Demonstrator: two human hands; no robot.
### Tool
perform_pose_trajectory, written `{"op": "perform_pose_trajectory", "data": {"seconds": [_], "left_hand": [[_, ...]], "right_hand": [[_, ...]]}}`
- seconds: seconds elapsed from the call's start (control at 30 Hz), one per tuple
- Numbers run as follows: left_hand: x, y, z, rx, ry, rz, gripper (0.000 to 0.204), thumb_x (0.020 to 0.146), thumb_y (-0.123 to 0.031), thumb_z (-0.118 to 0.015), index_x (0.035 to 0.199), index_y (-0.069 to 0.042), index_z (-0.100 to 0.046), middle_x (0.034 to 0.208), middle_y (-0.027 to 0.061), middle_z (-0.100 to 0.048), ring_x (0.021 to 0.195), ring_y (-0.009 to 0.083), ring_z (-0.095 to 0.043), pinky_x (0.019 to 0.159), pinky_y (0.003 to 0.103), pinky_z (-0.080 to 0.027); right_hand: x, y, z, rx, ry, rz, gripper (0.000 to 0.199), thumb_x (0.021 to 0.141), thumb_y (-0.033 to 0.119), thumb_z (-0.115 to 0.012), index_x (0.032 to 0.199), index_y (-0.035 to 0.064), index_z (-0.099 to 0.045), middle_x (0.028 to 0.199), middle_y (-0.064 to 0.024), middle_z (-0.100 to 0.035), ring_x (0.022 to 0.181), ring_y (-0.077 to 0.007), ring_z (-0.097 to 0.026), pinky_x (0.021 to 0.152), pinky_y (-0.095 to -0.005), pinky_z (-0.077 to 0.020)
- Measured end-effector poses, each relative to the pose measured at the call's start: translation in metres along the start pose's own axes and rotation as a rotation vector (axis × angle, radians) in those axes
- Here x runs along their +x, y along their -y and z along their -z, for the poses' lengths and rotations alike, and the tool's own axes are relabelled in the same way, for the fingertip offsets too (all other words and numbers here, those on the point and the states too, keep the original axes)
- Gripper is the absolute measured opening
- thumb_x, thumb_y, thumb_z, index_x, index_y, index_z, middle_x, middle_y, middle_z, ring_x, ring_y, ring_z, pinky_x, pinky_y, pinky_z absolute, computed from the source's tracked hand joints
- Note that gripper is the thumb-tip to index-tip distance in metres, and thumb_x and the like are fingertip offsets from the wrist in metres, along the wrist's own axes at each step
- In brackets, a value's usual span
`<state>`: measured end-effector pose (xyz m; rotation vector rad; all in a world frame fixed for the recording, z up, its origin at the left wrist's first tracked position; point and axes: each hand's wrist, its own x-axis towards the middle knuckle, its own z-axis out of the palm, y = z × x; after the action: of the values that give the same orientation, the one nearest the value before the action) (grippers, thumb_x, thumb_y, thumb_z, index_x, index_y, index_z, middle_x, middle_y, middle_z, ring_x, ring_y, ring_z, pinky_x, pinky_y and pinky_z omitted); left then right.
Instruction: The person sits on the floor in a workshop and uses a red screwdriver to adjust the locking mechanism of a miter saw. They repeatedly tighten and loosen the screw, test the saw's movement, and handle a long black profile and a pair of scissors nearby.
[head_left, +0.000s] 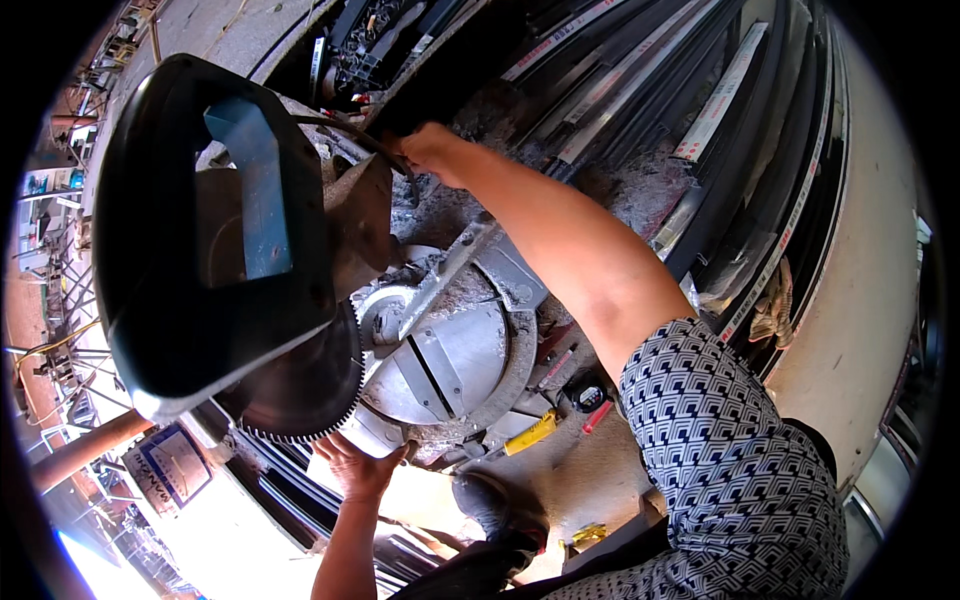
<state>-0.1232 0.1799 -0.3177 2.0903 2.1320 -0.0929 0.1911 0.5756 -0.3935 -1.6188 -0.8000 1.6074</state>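
Saw (215, 235): raised, blade (300, 390) clear of bed, no cut showing.
Right hand (430, 150): twelve o'clock, fingers gripping a profile (560, 110).
Left hand (355, 465): six o'clock, fingers spread on profile.

One mitre saw (300, 290); two hands (430, 150); one yellow knife (530, 433)

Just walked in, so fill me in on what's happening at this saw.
A person stands over a mitre saw whose toothed blade is raised above the round metal turntable. Their right hand reaches out to the dusty far side of the saw, near stacked dark profiles. Their left hand presses on the near edge of the base, just below the blade.
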Motion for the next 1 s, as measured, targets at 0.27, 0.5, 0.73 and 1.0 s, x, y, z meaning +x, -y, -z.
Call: {"op": "perform_pose_trajectory", "data": {"seconds": [0.27,0.5,0.73,1.0], "left_hand": [[-0.003,0.008,-0.009,0.037,-0.021,-0.083,0.152,0.049,-0.045,-0.102,0.156,0.001,-0.005,0.154,0.0303,-0.019,0.140,0.0508,-0.022,0.114,0.064,-0.027],[-0.003,0.010,-0.011,0.021,-0.025,-0.113,0.154,0.047,-0.052,-0.100,0.155,0.005,-0.007,0.152,0.0318,-0.021,0.138,0.0510,-0.024,0.113,0.066,-0.026],[-0.003,0.014,-0.014,-0.166,0.145,0.002,0.155,0.050,-0.052,-0.100,0.155,0.005,-0.003,0.150,0.0334,-0.022,0.134,0.0522,-0.027,0.112,0.066,-0.026],[-0.005,0.010,-0.010,-0.195,0.289,0.142,0.164,0.052,-0.060,-0.098,0.157,0.006,0.011,0.158,0.0378,-0.009,0.146,0.0560,-0.013,0.120,0.068,-0.014]], "right_hand": [[0.016,-0.008,0.018,0.653,0.435,0.046,0.060,0.088,0.037,-0.085,0.133,0.0027,-0.065,0.140,-0.0117,-0.064,0.136,-0.0267,-0.052,0.119,-0.0463,-0.0307],[0.014,-0.005,0.004,0.574,0.276,0.065,0.059,0.087,0.039,-0.085,0.129,0.0008,-0.068,0.139,-0.0106,-0.064,0.134,-0.0245,-0.052,0.117,-0.0451,-0.0335],[0.031,0.001,-0.011,0.456,0.128,0.023,0.056,0.087,0.037,-0.086,0.124,-0.0013,-0.069,0.130,-0.0100,-0.068,0.124,-0.0216,-0.058,0.109,-0.0406,-0.0432],[0.083,0.020,-0.054,0.286,0.369,-0.054,0.090,0.086,0.063,-0.076,0.149,0.0050,-0.049,0.141,-0.0156,-0.057,0.118,-0.0235,-0.056,0.099,-0.0487,-0.0447]]}}
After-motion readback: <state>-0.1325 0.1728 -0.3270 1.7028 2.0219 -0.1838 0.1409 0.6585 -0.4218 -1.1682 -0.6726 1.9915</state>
